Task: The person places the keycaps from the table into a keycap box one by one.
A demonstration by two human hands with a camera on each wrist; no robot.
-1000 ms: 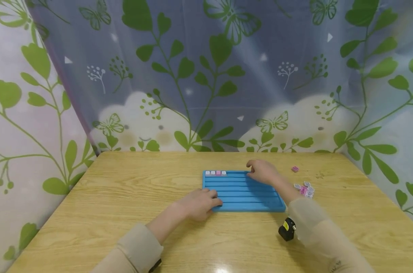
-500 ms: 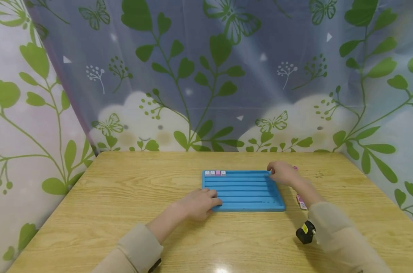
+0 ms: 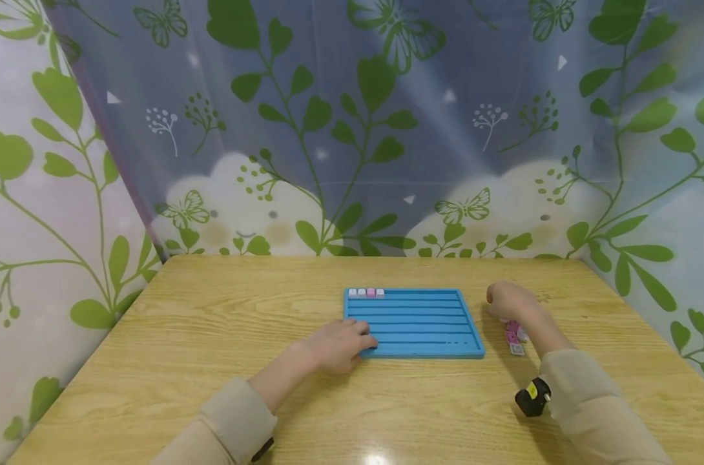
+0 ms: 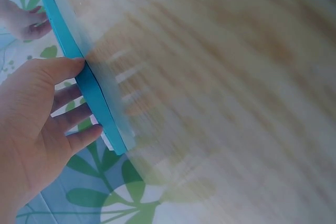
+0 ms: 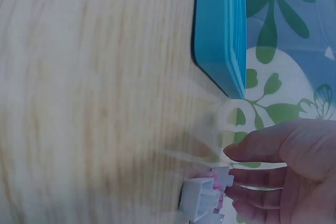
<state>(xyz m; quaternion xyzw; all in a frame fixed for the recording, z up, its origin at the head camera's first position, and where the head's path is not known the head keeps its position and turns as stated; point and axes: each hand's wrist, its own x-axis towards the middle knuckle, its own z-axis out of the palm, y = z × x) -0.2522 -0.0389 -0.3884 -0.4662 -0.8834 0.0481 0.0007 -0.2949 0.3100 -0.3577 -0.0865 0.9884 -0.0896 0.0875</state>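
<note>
My left hand [image 3: 337, 347] grips the front left corner of a blue ridged tray [image 3: 416, 354]. In the left wrist view the thumb lies on the tray's outer wall, with fingers at the rim. Several white and pink keycaps [image 3: 366, 293] sit in a row at the back left of the tray. Beyond the tray's right end, my right hand [image 3: 513, 301] hovers by a small pile of loose keycaps [image 3: 513, 339]. Thumb and fingers stand apart there, and nothing shows between them in the right wrist view. A white keycap [image 5: 196, 200] lies close to the fingertips.
Everything rests on a wooden table [image 3: 212, 310]. A leaf-patterned curtain [image 3: 352, 129] hangs along its back edge and both sides. A small black camera [image 3: 532, 397] is worn under the right wrist.
My right hand has moved right, from the tray's back edge to beside the loose keycaps, and now covers the place of a single pink keycap. The left hand stays on the tray.
</note>
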